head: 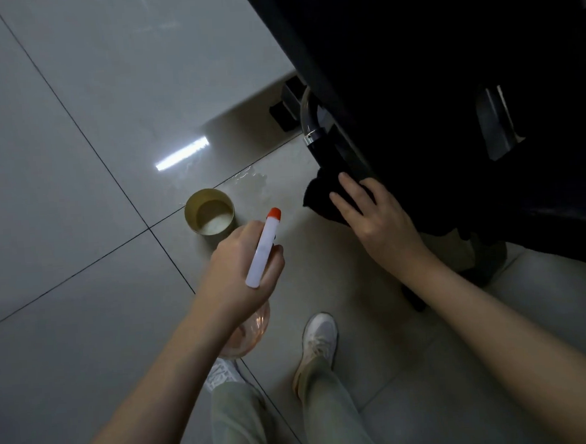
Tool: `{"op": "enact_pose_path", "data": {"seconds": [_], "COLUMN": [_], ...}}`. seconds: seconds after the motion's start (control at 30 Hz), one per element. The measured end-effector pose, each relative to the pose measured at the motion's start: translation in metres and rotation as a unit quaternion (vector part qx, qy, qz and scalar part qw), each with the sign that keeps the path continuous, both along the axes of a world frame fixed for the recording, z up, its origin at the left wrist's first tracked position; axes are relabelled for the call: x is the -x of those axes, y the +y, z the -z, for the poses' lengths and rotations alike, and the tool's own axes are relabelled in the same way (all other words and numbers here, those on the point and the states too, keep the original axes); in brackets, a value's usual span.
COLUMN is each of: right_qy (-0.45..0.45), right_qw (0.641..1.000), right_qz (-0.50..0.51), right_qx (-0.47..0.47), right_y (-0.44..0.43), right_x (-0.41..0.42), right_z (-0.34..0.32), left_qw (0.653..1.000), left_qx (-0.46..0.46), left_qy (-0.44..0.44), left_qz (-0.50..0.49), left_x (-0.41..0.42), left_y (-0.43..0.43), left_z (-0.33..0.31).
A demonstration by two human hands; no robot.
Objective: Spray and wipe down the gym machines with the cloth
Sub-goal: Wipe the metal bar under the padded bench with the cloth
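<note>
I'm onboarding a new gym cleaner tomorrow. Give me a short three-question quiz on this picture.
1. Which hand holds the spray bottle? A left, B right, C neither.
2. True or false: the right hand presses the black cloth against the machine.
3. Fill in: the gold tin stands on the ____.
Key: 1 A, the left hand; 2 true; 3 floor.
</note>
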State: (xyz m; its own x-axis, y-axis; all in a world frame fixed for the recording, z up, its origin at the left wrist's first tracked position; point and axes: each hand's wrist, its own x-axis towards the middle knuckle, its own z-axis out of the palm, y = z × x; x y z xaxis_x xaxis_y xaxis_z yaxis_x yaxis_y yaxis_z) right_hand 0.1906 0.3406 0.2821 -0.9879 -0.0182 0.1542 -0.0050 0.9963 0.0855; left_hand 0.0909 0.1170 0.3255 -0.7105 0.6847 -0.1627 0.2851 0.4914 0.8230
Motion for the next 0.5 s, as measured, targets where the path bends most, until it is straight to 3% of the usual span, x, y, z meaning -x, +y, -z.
{"op": "enact_pose_path", "data": {"seconds": [0.3,0.5], "right_qy": [0.012,0.017], "right_qw": [0.994,0.986], "right_qz": [0.075,0.146], "right_qx": [0.074,0.079], "right_y": [-0.002,-0.011], "right_x": [-0.05,0.003], "right_z": [-0.006,-0.003], "left_qw": [1.0,1.0], "left_qx": [-0.005,0.0], "left_qy": [0.007,0.007], "left_qz": [0.009,0.017], "left_x": [-0.003,-0.002], "left_y": [0.008,0.017], "left_z": [-0.011,-0.011]}}
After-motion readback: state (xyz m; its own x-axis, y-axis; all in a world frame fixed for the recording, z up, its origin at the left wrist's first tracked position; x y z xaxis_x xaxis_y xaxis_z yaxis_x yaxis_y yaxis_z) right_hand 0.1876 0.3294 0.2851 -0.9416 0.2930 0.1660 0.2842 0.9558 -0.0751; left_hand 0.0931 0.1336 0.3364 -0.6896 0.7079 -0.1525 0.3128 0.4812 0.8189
